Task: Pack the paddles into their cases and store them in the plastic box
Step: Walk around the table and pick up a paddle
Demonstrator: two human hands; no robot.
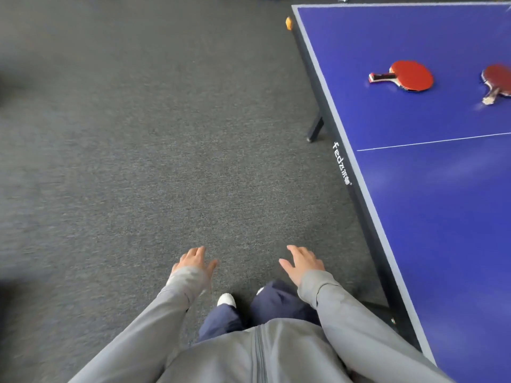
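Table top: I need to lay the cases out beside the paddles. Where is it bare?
The blue table is bare on the near side of its white line, down to the edge by the right hand. Beyond the line, two paddles crowd the right; the far corner is free.

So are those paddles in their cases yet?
No. Both paddles lie bare on the blue table; no cases are visible.

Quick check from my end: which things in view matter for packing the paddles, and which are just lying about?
For the job:
- bright red paddle lying on the blue table
- darker red paddle at the right edge, blurred
- left hand and right hand, both empty

Lying about:
- orange object by the table's far corner
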